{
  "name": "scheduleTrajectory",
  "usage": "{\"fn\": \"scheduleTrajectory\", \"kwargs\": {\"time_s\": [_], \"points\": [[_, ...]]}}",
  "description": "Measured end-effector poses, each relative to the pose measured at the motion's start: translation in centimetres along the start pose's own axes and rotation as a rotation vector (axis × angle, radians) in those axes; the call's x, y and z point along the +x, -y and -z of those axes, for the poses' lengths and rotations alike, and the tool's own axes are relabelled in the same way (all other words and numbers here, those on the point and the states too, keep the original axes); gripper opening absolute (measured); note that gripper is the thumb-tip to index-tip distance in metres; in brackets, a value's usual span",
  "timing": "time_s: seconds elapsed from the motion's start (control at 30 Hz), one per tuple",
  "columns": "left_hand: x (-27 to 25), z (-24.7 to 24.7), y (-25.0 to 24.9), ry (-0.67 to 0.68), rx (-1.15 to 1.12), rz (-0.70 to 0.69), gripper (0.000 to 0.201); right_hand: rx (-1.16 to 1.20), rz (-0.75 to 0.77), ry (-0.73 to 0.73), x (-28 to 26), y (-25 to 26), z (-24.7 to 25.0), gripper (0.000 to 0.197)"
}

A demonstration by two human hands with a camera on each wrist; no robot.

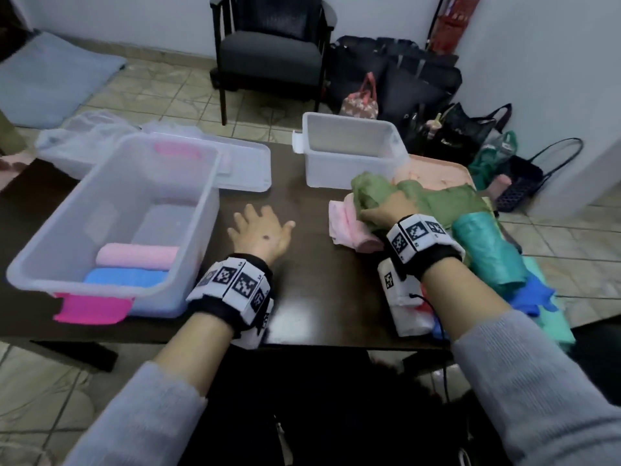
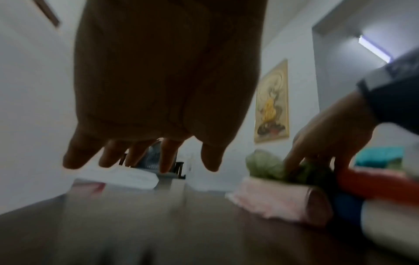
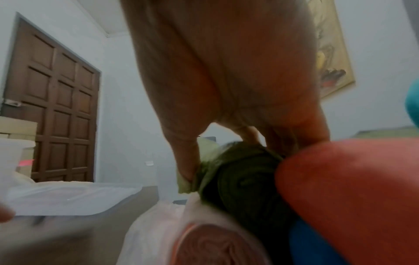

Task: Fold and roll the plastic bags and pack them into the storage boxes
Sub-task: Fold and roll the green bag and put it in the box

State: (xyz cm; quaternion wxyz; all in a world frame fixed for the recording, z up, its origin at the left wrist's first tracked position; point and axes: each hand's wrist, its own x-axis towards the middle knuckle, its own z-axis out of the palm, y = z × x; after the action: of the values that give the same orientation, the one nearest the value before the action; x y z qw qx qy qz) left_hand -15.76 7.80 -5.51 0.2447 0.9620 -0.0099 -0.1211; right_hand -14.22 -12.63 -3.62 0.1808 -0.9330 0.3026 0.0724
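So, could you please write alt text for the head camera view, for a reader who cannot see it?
The right hand grips a green plastic bag above a pink roll on a dark table; the left hand is spread flat, empty. A clear box holds pink and blue rolls.

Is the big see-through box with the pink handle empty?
No. The big box is open and holds two rolled bags lying side by side at its near end: a pink roll and a blue roll.
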Motion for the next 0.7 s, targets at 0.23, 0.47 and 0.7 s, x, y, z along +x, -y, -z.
{"fn": "scheduleTrajectory", "kwargs": {"time_s": [0.23, 0.47, 0.7], "points": [[2.3, -3.0, 2.9, 0.299, 0.252, 0.069, 0.077, 0.015, -0.033, -0.054, 2.3, -0.3, -1.7, 0.052], [2.2, -3.8, 3.9, 0.382, 0.283, 0.069, 0.078, 0.084, -0.070, -0.144, 0.1, 1.0, -0.3, 0.062], [2.2, -3.6, 3.7, 0.396, 0.289, 0.083, 0.078, 0.030, 0.379, 0.071, -3.2, 4.7, -0.4, 0.055]]}}
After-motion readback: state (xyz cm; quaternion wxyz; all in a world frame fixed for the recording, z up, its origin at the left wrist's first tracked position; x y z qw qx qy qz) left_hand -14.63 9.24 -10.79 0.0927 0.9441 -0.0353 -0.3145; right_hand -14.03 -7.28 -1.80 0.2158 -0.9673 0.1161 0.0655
